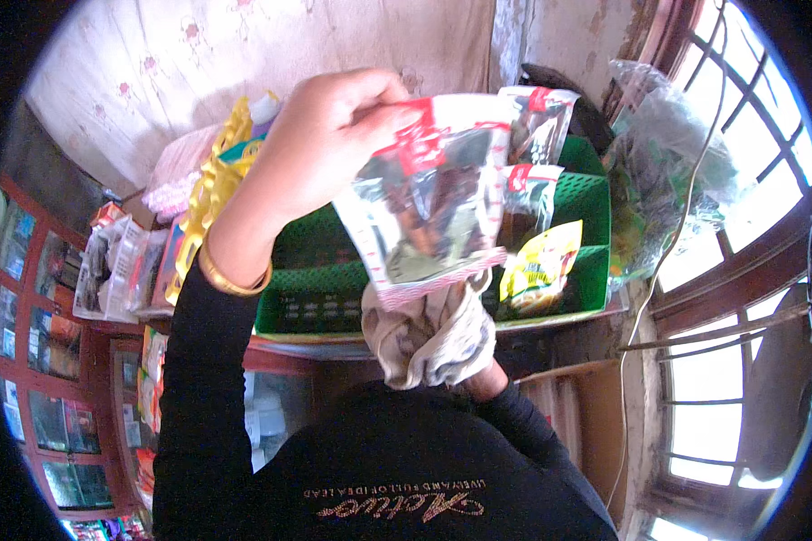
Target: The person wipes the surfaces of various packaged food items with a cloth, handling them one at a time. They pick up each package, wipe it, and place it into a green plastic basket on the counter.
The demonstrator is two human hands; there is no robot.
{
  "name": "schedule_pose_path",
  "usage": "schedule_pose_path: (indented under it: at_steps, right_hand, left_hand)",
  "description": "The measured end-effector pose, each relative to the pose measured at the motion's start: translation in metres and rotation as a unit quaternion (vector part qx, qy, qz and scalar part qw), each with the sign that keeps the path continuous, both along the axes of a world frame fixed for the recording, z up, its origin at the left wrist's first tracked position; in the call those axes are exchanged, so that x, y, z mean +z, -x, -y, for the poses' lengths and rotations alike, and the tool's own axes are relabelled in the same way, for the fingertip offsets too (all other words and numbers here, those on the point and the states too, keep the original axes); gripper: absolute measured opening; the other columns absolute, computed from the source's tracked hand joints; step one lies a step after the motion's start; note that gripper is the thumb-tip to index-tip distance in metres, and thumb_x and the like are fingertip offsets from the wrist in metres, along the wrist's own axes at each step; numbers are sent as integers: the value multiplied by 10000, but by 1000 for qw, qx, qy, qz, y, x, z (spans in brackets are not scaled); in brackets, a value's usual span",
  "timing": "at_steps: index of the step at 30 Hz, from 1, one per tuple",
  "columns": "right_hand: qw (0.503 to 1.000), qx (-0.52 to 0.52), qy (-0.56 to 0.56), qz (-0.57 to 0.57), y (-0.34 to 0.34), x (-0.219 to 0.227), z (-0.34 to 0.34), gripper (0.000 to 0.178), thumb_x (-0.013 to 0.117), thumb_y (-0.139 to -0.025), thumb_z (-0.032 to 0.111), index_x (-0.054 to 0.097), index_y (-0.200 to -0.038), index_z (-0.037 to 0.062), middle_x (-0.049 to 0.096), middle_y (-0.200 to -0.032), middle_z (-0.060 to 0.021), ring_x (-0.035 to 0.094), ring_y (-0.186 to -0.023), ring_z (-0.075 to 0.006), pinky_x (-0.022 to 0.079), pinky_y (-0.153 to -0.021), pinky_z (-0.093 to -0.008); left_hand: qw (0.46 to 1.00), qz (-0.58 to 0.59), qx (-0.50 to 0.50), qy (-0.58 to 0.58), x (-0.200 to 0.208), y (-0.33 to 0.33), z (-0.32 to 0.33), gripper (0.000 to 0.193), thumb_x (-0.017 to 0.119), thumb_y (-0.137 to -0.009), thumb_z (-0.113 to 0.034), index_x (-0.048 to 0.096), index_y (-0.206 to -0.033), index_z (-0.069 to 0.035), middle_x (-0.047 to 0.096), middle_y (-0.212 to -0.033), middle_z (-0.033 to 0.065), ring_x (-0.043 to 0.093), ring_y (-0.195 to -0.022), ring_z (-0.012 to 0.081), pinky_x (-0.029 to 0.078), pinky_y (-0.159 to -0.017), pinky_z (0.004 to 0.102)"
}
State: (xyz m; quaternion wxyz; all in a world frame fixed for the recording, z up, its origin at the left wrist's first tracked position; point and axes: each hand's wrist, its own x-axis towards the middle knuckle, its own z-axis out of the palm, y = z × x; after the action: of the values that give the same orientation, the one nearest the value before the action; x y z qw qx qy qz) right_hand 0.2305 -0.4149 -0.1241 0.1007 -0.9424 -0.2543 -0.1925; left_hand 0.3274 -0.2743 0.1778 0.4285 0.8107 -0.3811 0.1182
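Observation:
My left hand (327, 144) is raised over a green perforated basket (309, 236), its thumb and fingers pinching the red top edge of a clear plastic pouch (442, 194). Dark brown contents show through the pouch's window. Below it, a bunched beige cloth (429, 338) with dark patches covers most of my right hand (487, 382), which holds the cloth against the pouch's lower edge. The fingers of that hand are hidden by the folds. Inside the basket's right side stand similar pouches (530, 200) and a yellow snack packet (543, 263).
Yellow plastic trays (209, 194) and a white basket of goods (108, 270) sit at the left. Clear plastic bags (668, 171) bulge at the right beside a hanging cable (639, 329) and barred windows. An open cardboard box (595, 406) stands low at the right.

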Motion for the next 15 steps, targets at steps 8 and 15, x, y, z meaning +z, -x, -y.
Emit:
schedule_pose_path:
  at_steps: [8,15]
  right_hand:
    - [732,147,-570,-344,24,19,-44,439,384,-966,329,413,-1329,84,517,-1263,-106,490,-1147,-257,354,-1036,-406]
    - [270,239,-771,-525,23,14,-73,444,390,-955,360,444,-1298,82,547,-1232,-126,496,-1152,-286,357,-1034,-431]
  left_hand:
    - [908,-330,55,254,-48,52,-120,220,566,-879,-104,552,-1080,-15,631,-851,79,612,-698,151,495,-589,266]
    - [822,-291,24,489,-185,119,-134,357,566,-859,-11,498,-1210,-10,574,-1166,100,554,-1061,215,431,-948,378]
